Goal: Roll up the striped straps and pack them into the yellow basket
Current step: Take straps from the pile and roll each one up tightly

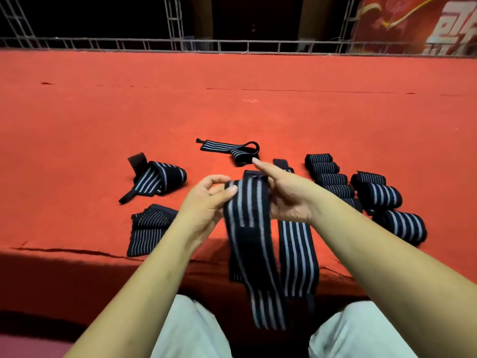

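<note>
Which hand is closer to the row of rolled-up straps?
Right. The right hand is just left of the rolled straps; the left hand is farther away, across the striped strap both hold.

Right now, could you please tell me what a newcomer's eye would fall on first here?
The long black strap with grey stripes, held up at centre between the left hand and right hand, its tail dangling toward the lap. Next, the vivid red carpeted platform filling the view, and the neat rows of rolled striped straps at right.
</note>
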Action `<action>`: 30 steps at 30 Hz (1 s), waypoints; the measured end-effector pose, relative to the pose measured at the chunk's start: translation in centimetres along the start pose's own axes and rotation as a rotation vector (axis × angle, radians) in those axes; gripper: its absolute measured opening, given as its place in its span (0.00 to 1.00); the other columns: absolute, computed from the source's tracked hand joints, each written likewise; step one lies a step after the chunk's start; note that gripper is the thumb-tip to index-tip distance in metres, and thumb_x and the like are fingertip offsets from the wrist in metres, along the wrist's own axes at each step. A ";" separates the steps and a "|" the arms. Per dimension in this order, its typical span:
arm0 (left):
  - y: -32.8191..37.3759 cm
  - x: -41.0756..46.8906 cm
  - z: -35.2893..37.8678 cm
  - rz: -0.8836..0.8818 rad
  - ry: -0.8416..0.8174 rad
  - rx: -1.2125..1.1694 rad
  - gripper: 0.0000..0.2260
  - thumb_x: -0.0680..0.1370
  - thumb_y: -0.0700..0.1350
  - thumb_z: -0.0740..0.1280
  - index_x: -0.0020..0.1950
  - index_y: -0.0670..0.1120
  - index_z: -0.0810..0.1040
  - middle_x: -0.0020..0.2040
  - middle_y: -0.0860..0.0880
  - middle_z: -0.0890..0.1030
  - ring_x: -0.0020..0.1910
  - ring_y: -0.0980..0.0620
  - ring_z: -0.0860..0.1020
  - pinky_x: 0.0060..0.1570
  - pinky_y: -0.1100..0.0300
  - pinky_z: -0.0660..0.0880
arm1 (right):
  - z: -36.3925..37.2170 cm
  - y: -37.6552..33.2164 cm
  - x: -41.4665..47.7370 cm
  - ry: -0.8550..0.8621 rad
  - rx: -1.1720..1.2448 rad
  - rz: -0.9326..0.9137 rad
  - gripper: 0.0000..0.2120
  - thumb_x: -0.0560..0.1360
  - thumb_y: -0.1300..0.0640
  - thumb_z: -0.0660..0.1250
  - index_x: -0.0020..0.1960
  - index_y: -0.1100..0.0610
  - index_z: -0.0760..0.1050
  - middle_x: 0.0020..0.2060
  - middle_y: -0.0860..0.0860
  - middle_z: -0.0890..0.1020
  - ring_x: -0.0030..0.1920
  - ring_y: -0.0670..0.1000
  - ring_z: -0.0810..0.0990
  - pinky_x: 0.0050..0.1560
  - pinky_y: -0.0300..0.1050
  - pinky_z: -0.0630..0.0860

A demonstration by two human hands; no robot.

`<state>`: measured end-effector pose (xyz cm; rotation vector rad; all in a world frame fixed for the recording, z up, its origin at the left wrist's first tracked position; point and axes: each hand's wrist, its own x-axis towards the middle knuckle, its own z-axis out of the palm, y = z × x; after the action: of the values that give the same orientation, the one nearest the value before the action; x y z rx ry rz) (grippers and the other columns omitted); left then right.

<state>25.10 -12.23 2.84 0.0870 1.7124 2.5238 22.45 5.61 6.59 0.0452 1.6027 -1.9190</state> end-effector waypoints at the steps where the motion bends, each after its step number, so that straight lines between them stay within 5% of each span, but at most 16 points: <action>1: -0.2 -0.3 0.0 -0.001 -0.054 0.018 0.10 0.78 0.31 0.65 0.52 0.44 0.73 0.38 0.49 0.83 0.34 0.56 0.82 0.35 0.64 0.79 | 0.2 0.2 0.2 0.038 -0.036 -0.003 0.23 0.75 0.42 0.70 0.59 0.61 0.78 0.48 0.58 0.83 0.48 0.57 0.83 0.57 0.56 0.80; 5: -0.5 -1.0 -0.4 -0.047 -0.092 0.047 0.12 0.77 0.29 0.66 0.52 0.43 0.70 0.42 0.43 0.81 0.34 0.53 0.82 0.34 0.64 0.78 | -0.2 0.7 0.6 0.248 -0.257 -0.093 0.16 0.77 0.54 0.71 0.60 0.64 0.80 0.52 0.59 0.85 0.49 0.56 0.84 0.57 0.56 0.80; 7: -0.8 -1.2 -0.7 -0.082 -0.075 0.030 0.12 0.77 0.29 0.66 0.54 0.43 0.70 0.44 0.42 0.81 0.32 0.54 0.81 0.29 0.65 0.76 | -0.9 0.3 0.2 0.244 -0.404 -0.113 0.12 0.75 0.53 0.74 0.56 0.58 0.81 0.48 0.54 0.86 0.44 0.53 0.83 0.46 0.48 0.80; 11: -2.2 -1.6 -0.9 -0.170 -0.187 0.085 0.13 0.77 0.33 0.68 0.61 0.39 0.74 0.50 0.41 0.84 0.40 0.51 0.84 0.36 0.62 0.78 | -1.8 -1.3 -1.3 0.163 -0.593 -0.096 0.07 0.72 0.54 0.76 0.47 0.54 0.81 0.34 0.53 0.78 0.27 0.48 0.67 0.29 0.40 0.58; 14: -3.6 -2.6 -0.5 -0.274 -0.366 0.261 0.09 0.78 0.34 0.67 0.57 0.38 0.80 0.51 0.43 0.86 0.44 0.53 0.85 0.44 0.64 0.79 | -2.0 -3.2 -2.1 0.106 -0.627 -0.129 0.11 0.70 0.55 0.77 0.47 0.61 0.83 0.40 0.60 0.74 0.28 0.48 0.59 0.29 0.44 0.50; 16: -4.6 -3.0 -0.6 -0.289 -0.460 0.387 0.10 0.78 0.38 0.69 0.59 0.41 0.81 0.56 0.45 0.85 0.54 0.50 0.83 0.56 0.58 0.77 | -2.4 -5.0 -2.3 0.179 -0.630 -0.180 0.14 0.69 0.54 0.77 0.49 0.63 0.82 0.41 0.61 0.77 0.27 0.48 0.63 0.25 0.40 0.53; 19: -5.4 -3.6 -0.7 -0.358 -0.598 0.330 0.14 0.79 0.39 0.66 0.65 0.39 0.78 0.61 0.38 0.82 0.63 0.40 0.79 0.65 0.47 0.73 | -3.3 -7.1 -1.9 0.398 -0.551 -0.272 0.07 0.73 0.56 0.75 0.50 0.57 0.81 0.43 0.55 0.83 0.25 0.46 0.75 0.23 0.36 0.75; 21: -5.6 -4.1 -0.6 -0.428 -0.631 0.267 0.14 0.80 0.37 0.65 0.66 0.38 0.77 0.61 0.36 0.81 0.63 0.37 0.79 0.62 0.49 0.76 | -4.3 -7.7 -1.3 0.513 -0.440 -0.331 0.05 0.76 0.58 0.72 0.51 0.56 0.78 0.46 0.56 0.84 0.29 0.50 0.82 0.33 0.43 0.83; 25: -6.4 -4.8 -0.6 -0.514 -0.603 0.312 0.19 0.75 0.40 0.70 0.66 0.43 0.77 0.62 0.45 0.82 0.62 0.46 0.80 0.60 0.55 0.77 | -7.0 -8.1 0.1 0.675 -0.223 -0.529 0.04 0.78 0.62 0.69 0.46 0.55 0.75 0.48 0.58 0.82 0.38 0.55 0.84 0.36 0.44 0.83; 30: -8.0 -5.5 0.2 -0.595 -0.588 0.317 0.11 0.80 0.40 0.67 0.62 0.40 0.77 0.54 0.37 0.84 0.48 0.43 0.84 0.43 0.54 0.81 | -9.8 -8.2 0.0 0.742 -0.119 -0.698 0.04 0.79 0.63 0.67 0.50 0.54 0.75 0.48 0.54 0.82 0.46 0.52 0.83 0.39 0.43 0.80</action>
<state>30.91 -9.69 -4.49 0.2649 1.5629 1.5900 14.98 14.94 11.25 0.1867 2.4616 -2.4970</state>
